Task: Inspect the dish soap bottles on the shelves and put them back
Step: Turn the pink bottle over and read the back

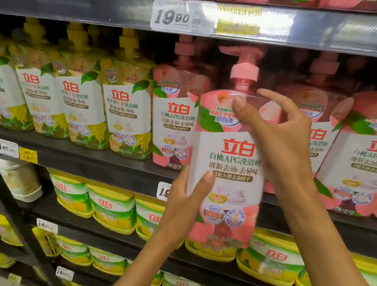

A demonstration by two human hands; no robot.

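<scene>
The left hand point(185, 200) curls its fingers point(204, 183) round the lower side of one pink plastic pump bottle point(229, 165); the right hand point(276, 138) grips its shoulder. The bottle stands upright, pump upward, held before the black shelf point(103, 160).

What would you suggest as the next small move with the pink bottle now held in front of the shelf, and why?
Probably ease the pink bottle straight back into the gap in the pink row. Its label already faces out, the left hand grips its lower side and the right hand holds its shoulder, so it looks steady, and the empty slot seems to sit right behind it.
</scene>
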